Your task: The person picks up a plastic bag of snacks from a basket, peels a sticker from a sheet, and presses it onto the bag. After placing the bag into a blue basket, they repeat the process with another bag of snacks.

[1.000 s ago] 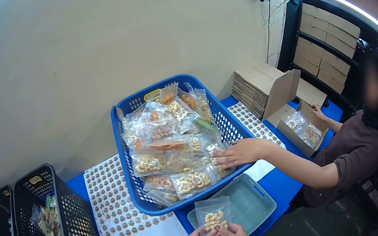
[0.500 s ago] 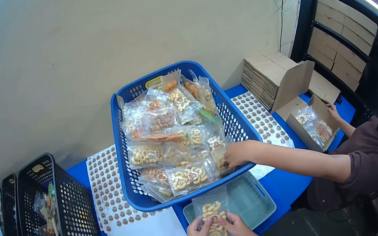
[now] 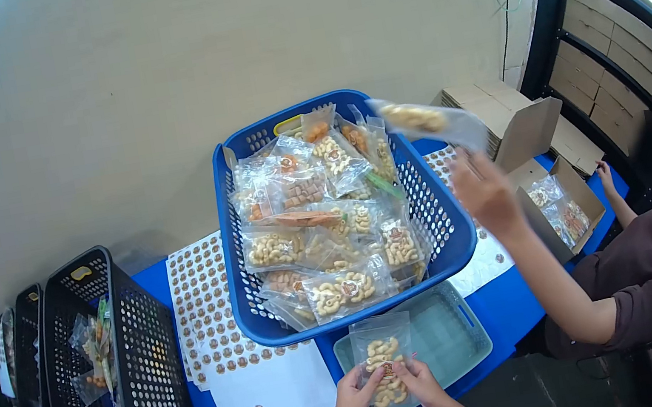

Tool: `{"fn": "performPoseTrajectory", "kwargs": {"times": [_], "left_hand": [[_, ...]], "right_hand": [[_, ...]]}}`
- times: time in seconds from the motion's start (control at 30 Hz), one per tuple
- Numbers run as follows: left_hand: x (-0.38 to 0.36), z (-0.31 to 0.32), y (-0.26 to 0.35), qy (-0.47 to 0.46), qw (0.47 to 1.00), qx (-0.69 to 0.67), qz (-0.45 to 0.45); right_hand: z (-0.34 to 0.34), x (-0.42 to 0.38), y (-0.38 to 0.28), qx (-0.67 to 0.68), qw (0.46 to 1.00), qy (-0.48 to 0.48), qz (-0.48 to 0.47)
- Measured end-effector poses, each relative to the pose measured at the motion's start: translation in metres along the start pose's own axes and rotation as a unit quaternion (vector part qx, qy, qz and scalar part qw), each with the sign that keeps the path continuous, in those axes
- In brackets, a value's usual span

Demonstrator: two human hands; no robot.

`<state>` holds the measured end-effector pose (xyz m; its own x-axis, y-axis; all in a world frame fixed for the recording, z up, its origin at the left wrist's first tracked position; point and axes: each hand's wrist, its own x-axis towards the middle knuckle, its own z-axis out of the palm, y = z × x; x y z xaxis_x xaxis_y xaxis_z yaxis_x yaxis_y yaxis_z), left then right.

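At the bottom centre, a clear bag of cashews [image 3: 382,349] is held upright between my left hand [image 3: 352,397] and my right hand [image 3: 421,382]. Both thumbs press on its front, near a small round brown label. Behind the bag lies a pale green tray [image 3: 451,329]. Just beyond stands a blue basket [image 3: 471,244] heaped with clear bags of cashews and orange or brown snacks. A co-worker's hand [image 3: 483,190] holds up another bag of cashews [image 3: 424,120] at the basket's right side.
Black baskets [image 3: 148,354] stand at the left. Sheets of round labels [image 3: 206,310] and a white sheet [image 3: 278,405] lie on the blue table [image 3: 150,276]. An open carton [image 3: 587,190] holding bags stands at the right, by stacked flat cardboard [image 3: 499,101]. The co-worker's other hand [image 3: 606,174] is beside the carton.
The co-worker's hand has risen out of the basket with a bag of cashews. The whole view has shifted slightly. My hands still hold the same bag.
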<state>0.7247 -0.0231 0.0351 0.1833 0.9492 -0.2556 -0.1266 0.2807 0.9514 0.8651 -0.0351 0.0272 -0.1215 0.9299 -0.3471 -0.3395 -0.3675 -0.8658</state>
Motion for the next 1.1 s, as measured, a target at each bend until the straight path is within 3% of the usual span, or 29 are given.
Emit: {"fn": "performPoseTrajectory", "kwargs": {"times": [0.33, 0.47, 0.67, 0.8, 0.9, 1.0, 1.1], "left_hand": [[-0.035, -0.053, -0.006, 0.023, 0.999, -0.041, 0.007], [-0.055, -0.092, -0.013, 0.054, 0.997, -0.047, 0.006], [-0.088, -0.126, -0.011, 0.108, 0.991, -0.043, 0.067], [-0.106, -0.144, -0.016, 0.156, 0.983, -0.039, 0.090], [-0.118, -0.156, -0.016, 0.154, 0.983, -0.069, 0.075], [-0.131, -0.173, -0.020, 0.120, 0.993, -0.008, 0.016], [-0.142, -0.182, -0.014, 0.112, 0.992, -0.024, 0.045]], "right_hand": [[0.055, -0.012, 0.023, 0.001, 1.000, 0.005, -0.013], [0.096, -0.019, 0.020, -0.113, 0.988, -0.090, -0.052], [0.138, -0.021, 0.053, -0.054, 0.994, -0.098, -0.021], [0.161, -0.028, 0.058, -0.116, 0.980, -0.156, -0.049], [0.166, -0.033, 0.077, -0.151, 0.975, -0.156, -0.040], [0.180, -0.043, 0.088, -0.126, 0.982, -0.135, -0.044], [0.194, -0.058, 0.085, -0.104, 0.986, -0.130, 0.015]]}}
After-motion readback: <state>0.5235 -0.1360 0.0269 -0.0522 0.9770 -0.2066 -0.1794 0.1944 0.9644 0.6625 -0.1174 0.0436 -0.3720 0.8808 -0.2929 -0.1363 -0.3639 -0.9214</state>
